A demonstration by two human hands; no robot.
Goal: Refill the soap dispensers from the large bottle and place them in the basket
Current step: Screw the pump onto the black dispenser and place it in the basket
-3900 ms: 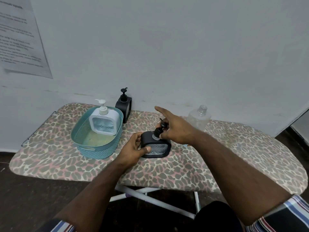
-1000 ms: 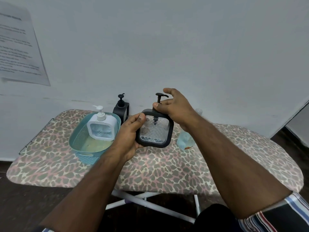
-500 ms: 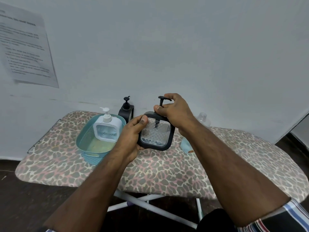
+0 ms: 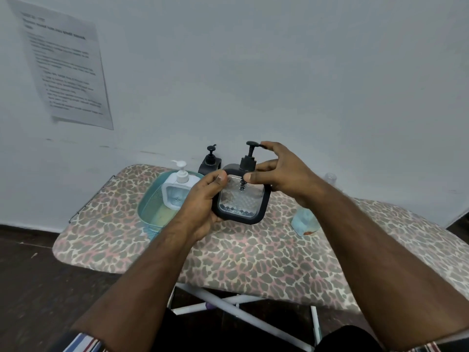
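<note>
My left hand (image 4: pixel 203 201) grips the left side of a black-framed clear soap dispenser (image 4: pixel 241 201), held upright above the ironing board (image 4: pixel 253 255). My right hand (image 4: pixel 281 174) is at its black pump top (image 4: pixel 250 158), thumb and fingers loosely around the collar and nozzle. A white dispenser (image 4: pixel 177 189) stands in the teal basket (image 4: pixel 149 214) at the left. Another black dispenser (image 4: pixel 210 161) stands behind the basket by the wall. The large clear bottle (image 4: pixel 305 219) is mostly hidden behind my right forearm.
The leopard-print ironing board runs along a white wall, with white legs (image 4: pixel 228 303) below. A printed sheet (image 4: pixel 66 64) hangs on the wall at upper left. Dark floor lies around the board.
The black dispenser went from the board up into both hands. My right fingers have loosened around the pump, whose neck now shows. The view has shifted slightly.
</note>
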